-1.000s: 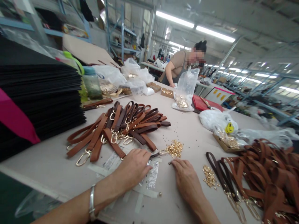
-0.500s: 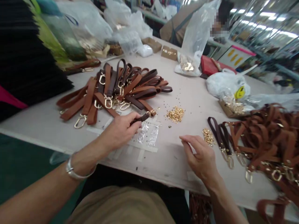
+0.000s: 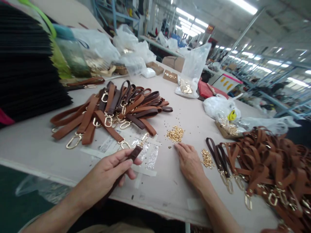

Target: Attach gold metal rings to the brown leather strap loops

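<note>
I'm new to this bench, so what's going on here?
The left hand holds a dark brown wristlet strap, its gold clasp pointing forward. The right hand is beside the larger pile of small gold fittings; whether it pinches one is unclear. One heap of straps lies beyond the left hand, a second heap at far right.

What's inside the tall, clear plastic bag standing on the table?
Shiny gold-coloured pieces sit in the bottom of the tall, clear plastic bag. Whatever lies beneath them is covered.
</note>
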The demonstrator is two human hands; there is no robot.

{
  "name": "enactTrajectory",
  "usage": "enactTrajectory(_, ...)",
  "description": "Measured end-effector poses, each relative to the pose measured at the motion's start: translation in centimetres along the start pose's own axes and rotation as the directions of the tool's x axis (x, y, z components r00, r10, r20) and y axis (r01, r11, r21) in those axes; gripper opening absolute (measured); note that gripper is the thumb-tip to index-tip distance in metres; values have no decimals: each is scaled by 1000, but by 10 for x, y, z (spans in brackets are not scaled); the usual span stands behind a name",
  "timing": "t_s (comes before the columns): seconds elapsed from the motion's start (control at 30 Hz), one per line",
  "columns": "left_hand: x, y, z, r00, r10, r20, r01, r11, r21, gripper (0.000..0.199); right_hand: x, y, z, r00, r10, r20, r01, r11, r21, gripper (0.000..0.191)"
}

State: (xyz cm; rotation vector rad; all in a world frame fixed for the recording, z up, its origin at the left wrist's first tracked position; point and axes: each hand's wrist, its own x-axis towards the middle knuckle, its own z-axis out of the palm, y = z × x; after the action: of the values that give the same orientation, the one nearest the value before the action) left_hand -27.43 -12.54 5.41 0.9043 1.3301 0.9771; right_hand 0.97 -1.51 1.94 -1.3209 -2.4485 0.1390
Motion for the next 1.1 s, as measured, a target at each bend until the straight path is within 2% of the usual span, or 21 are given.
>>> enactTrajectory(0.13, -2, 2, 16, 998, -47, 41, 53, 984, -170, 41, 17, 2, 9, 997, 48, -60, -39, 989, 146, 34)
enactTrajectory(0.23, -1, 2, 23, 997, -35, 69, 49, 975, -215, 38, 18, -6, 5, 990, 99, -105, -74, 974, 215, 25)
enactTrajectory(0.27, 0, 1, 25, 997, -27, 78, 43, 977, -207, 37, 15, -13, 2, 985, 142, -99, -108, 950, 293, 22)
enactTrajectory(0.3, 1, 0, 27, 996, -19, 87, 36, 981, -189, 36, 12, -22, -2, 978, 198, -69, -153, 898, 413, 19)
enactTrajectory(0.33, 2, -2, 29, 995, -10, 97, 26, 985, -169, 36, 9, -32, -6, 967, 254, -14, -204, 805, 557, 17)
enactTrajectory(0.4, 3, -5, 34, 992, 15, 122, 1, 991, -132, 34, 1, -55, -13, 940, 311, 138, -290, 521, 802, 16)
enactTrajectory(0.43, 4, -7, 37, 991, 31, 133, -14, 992, -123, 34, -2, -65, -15, 930, 306, 204, -318, 389, 865, 16)
enactTrajectory(0.47, 5, -8, 39, 989, 45, 142, -28, 993, -118, 33, -4, -74, -16, 924, 289, 250, -337, 305, 891, 16)
enactTrajectory(0.53, 6, -10, 43, 986, 68, 149, -52, 993, -106, 34, -6, -86, -15, 912, 268, 311, -373, 224, 901, 16)
enactTrajectory(0.7, 5, -4, 49, 987, 56, 151, -51, 998, -34, 39, -8, -88, -10, 885, 307, 351, -418, 190, 888, 16)
enactTrajectory(0.87, 3, 5, 53, 986, -16, 165, 12, 1000, 23, 45, -10, -86, -12, 894, 283, 347, -407, 187, 894, 11)
enactTrajectory(1.1, 5, 1, 55, 985, -29, 171, 16, 997, 76, 44, -15, -84, -7, 904, 270, 332, -400, 257, 880, 7)
